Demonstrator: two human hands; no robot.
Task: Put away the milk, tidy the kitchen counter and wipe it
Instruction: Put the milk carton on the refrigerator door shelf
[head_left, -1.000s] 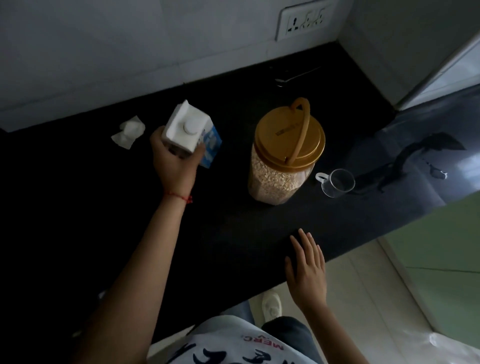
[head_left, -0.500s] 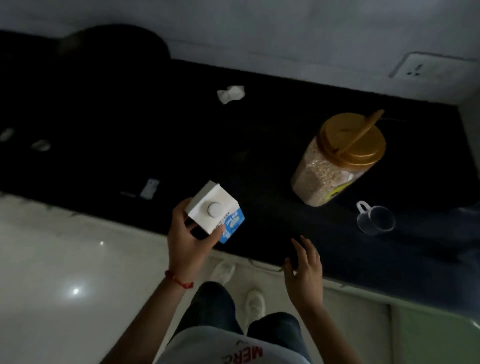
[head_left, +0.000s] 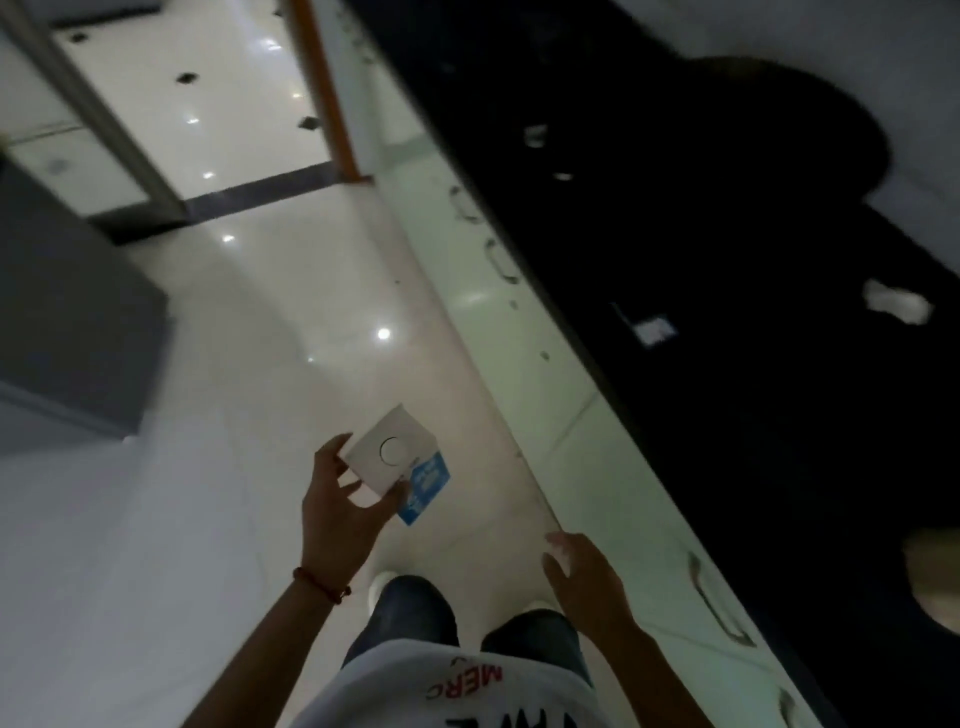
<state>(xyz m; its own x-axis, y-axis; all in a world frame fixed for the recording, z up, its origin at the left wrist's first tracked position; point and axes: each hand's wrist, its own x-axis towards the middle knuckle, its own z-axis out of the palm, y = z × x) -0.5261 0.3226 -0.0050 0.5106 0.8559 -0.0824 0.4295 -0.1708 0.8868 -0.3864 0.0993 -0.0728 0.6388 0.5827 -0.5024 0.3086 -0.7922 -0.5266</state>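
Fingers and thumb of the left hand (head_left: 340, 512) curl round the white top of the milk carton (head_left: 396, 465), thumb on the near edge and fingertips on the far one, holding it in the air over the pale floor (head_left: 249, 395), well clear of the black counter (head_left: 753, 322). Only the carton's top with its round cap and a strip of blue side show; the rest hides behind the hand. The right hand (head_left: 584, 574) hangs low beside the cabinet fronts (head_left: 587, 467), its fingers blurred, seemingly loose and holding nothing. Motion blur softens everything. On the counter, a crumpled tissue (head_left: 896, 303) and a small pale scrap (head_left: 655, 329) can be made out; other specks are too dim to name. A gold blur at the right edge is cut off. Open floor stretches ahead to a doorway (head_left: 208, 130), with a grey cabinet (head_left: 67, 322) standing at the left.
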